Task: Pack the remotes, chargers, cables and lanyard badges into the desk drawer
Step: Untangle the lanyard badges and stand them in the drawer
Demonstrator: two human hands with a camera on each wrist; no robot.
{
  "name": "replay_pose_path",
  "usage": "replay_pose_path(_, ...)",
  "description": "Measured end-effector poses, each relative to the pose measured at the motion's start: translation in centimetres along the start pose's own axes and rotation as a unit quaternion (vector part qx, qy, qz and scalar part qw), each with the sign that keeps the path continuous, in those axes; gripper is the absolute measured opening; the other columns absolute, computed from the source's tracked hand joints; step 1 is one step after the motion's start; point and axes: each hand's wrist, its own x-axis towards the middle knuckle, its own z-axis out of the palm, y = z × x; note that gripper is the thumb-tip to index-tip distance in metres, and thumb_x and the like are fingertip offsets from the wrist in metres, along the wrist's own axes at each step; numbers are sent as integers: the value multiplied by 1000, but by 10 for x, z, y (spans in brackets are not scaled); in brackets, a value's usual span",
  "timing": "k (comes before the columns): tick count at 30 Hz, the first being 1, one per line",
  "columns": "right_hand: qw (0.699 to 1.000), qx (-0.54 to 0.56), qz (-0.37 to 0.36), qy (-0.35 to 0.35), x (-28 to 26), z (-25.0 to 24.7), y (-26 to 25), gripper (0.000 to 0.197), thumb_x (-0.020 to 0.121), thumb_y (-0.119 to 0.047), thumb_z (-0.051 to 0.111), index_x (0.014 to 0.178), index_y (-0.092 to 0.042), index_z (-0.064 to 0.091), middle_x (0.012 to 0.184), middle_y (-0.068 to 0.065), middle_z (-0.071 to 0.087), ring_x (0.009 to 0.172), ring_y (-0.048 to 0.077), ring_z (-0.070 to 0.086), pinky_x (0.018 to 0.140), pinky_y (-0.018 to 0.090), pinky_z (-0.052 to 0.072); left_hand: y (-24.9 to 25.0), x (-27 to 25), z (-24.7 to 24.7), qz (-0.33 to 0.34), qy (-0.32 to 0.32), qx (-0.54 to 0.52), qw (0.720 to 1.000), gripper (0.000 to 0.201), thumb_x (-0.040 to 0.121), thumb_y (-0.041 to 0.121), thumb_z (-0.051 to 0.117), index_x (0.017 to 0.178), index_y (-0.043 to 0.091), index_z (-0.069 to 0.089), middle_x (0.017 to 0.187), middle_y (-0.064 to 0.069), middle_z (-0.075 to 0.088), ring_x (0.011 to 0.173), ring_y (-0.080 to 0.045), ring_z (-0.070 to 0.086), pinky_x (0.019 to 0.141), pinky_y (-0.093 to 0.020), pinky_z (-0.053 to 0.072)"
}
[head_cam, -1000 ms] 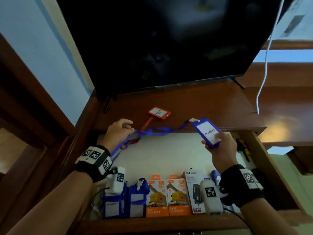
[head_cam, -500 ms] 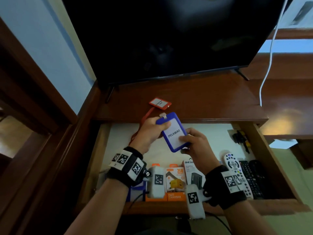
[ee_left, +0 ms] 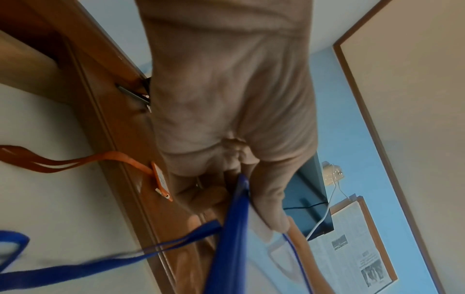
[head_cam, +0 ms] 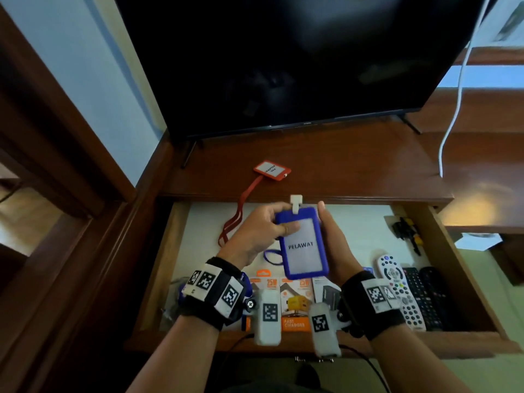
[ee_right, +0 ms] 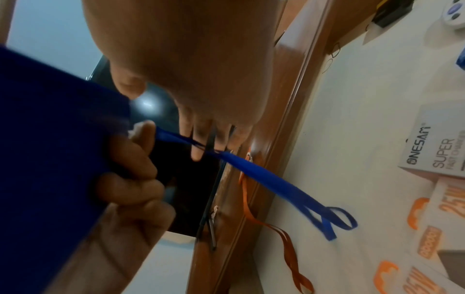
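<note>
A blue lanyard badge [head_cam: 303,245] marked PELAWAT is held upright above the open desk drawer [head_cam: 456,251]. My left hand [head_cam: 263,231] grips its upper left corner, thumb on the front and fingers curled behind. My right hand [head_cam: 333,239] lies along the badge's right edge with straight fingers. The blue strap [ee_right: 276,183] runs from the top of the badge past my right fingers and down onto the drawer's white floor, ending in a loop [head_cam: 272,255]. A red badge [head_cam: 272,171] lies on the desk top, with its strap [head_cam: 235,222] hanging into the drawer.
Along the drawer's front stand charger boxes [head_cam: 295,302]; a white remote [head_cam: 397,287] and black remotes [head_cam: 422,296] lie at the right. A black and yellow tool [head_cam: 408,231] lies at the back right. A television [head_cam: 283,52] stands behind, a white cable [head_cam: 453,109] hangs at its right.
My hands came together from wide apart, the left one shifting from the strap to the badge. The badge turned upright and the strap went slack. My right thumb left the front.
</note>
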Motion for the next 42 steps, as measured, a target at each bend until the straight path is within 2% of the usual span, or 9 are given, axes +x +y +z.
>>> replay_pose_path(7,995,-78,-56,-15,-2,2,10,31,99,-30,43,91,-6,60,60,5,50,52,14,43,56,25,38,-14,9,-13,-16,261,-86,961,25,90,17,62,115,19,57,102,-2,66,89,-14,66,79,-33,57)
replay_pose_path(13,985,-136,-98,43,2,-7,-6,35,93,-5,53,59,-11,54,48,-1,43,43,10,30,50,23,23,-15,12,-28,-86,223,-148,960,54,73,7,78,119,12,51,112,-9,63,100,-25,65,91,-43,53)
replay_pose_path(16,983,-165,-77,29,3,-15,-13,26,91,-8,57,68,-12,67,67,10,65,54,16,55,53,21,40,-11,10,-39,-113,146,-139,973,74,61,5,83,126,15,49,113,-10,57,104,-30,63,81,-39,57)
replay_pose_path(20,981,-179,-71,35,5,-25,-17,14,90,-9,58,94,-1,68,83,8,74,72,18,70,62,21,55,2,5,-41,-130,49,-24,990,36,70,8,79,102,13,64,99,-7,68,89,-20,65,65,-23,53)
replay_pose_path(23,973,-203,-101,53,4,-30,-16,17,90,-15,62,81,0,64,78,16,68,71,26,64,65,31,47,6,3,-39,-125,36,84,988,25,77,17,76,100,11,69,77,4,65,69,-9,54,56,-19,38)
replay_pose_path(27,966,-217,-120,77,4,-27,-10,34,93,-15,59,60,-9,50,52,-3,47,48,11,39,52,23,31,3,6,-36,-98,70,83,989,21,78,13,75,97,9,69,81,0,66,64,-4,53,44,-10,39)
replay_pose_path(30,961,-235,-123,83,3,-22,-4,29,95,-19,56,69,-5,57,50,-7,39,46,8,30,48,21,27,-1,13,-36,-64,135,52,987,18,76,9,75,94,11,69,91,-4,69,71,-5,60,53,-10,44)
replay_pose_path(36,947,-301,-103,36,-1,-5,-1,22,96,-11,51,82,-2,65,51,-7,41,47,5,33,49,20,30,-20,21,-34,-21,266,25,963,14,72,21,81,78,24,69,90,-5,73,85,-21,70,81,-45,57)
replay_pose_path(42,934,-340,-105,-14,2,9,-23,12,92,-9,57,87,-3,66,49,-13,43,47,5,34,48,18,30,-29,21,-31,-1,237,144,961,19,76,23,78,93,19,72,94,0,71,86,-13,65,76,-28,51)
